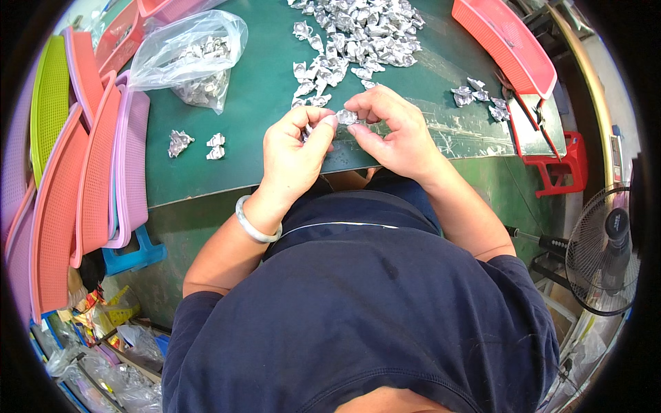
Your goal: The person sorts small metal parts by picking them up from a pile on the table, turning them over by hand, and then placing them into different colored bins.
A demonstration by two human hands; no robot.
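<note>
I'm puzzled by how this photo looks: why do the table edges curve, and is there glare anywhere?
Head view: the wide fisheye lens bends the green table edge and stacked baskets toward a black rim; light glints off the heap of silvery metal pieces and the clear plastic bag; both hands, left hand and right hand, look sharp, with soft shadows.

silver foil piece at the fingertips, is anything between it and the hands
Nothing visible: the left hand and right hand both pinch the small silver foil piece directly, above the green table edge.
</note>
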